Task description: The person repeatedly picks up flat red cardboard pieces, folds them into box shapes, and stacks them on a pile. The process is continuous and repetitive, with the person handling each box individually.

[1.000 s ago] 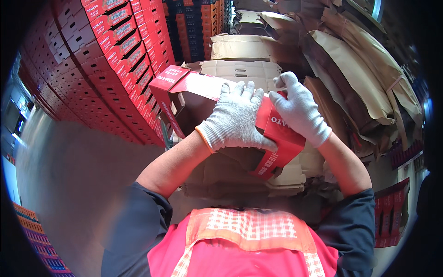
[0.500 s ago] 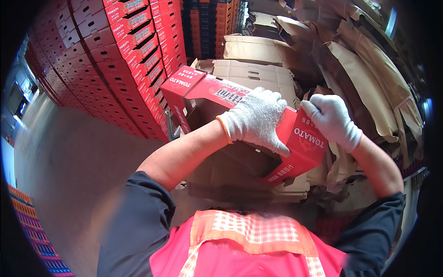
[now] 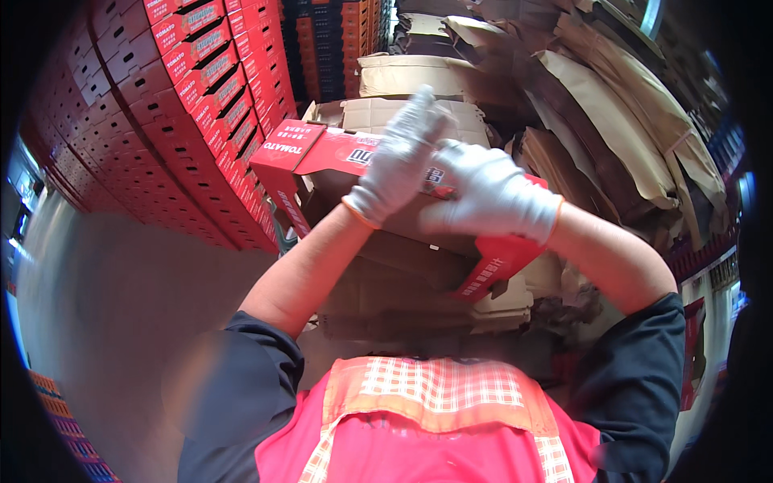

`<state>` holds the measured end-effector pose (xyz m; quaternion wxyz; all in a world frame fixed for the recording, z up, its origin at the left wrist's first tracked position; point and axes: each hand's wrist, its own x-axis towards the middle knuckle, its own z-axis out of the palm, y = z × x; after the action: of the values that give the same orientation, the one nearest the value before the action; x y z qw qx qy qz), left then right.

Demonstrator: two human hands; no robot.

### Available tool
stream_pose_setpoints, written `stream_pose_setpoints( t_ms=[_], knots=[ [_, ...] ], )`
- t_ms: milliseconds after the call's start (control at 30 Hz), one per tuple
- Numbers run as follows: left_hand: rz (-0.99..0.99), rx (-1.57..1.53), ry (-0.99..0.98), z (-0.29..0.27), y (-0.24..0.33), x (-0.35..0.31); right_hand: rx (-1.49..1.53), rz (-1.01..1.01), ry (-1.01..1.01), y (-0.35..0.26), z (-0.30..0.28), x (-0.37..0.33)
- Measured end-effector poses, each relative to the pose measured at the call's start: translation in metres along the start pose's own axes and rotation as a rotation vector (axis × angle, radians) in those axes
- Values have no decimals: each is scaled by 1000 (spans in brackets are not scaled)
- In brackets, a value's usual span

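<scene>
While both white knitted-gloved hands cross over a half-folded red cardboard box [image 3: 338,153], the left hand [image 3: 394,165] lies flat and open on its upper flap, fingers stretched upward, and the right hand [image 3: 491,193] presses down beside it, fingers spread, gripping nothing. This box sits on flattened brown cardboard sheets [image 3: 419,121], beside a tall wall of stacked red cartons [image 3: 185,88].
</scene>
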<state>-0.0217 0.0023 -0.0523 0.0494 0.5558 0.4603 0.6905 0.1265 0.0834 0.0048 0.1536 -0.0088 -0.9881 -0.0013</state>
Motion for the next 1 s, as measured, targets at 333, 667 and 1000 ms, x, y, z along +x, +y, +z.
stream_pose_setpoints(
  t_ms=[333, 667, 1000],
  knots=[
    [62, 358, 0, -90, 63, -152, 931, 550, 266, 109, -10, -49],
    [282, 587, -599, 36, 79, -64, 1314, 906, 331, 144, 162, -155],
    [443, 310, 17, 135, 33, -77, 265, 217, 275, 36, -37, -131]
  ],
)
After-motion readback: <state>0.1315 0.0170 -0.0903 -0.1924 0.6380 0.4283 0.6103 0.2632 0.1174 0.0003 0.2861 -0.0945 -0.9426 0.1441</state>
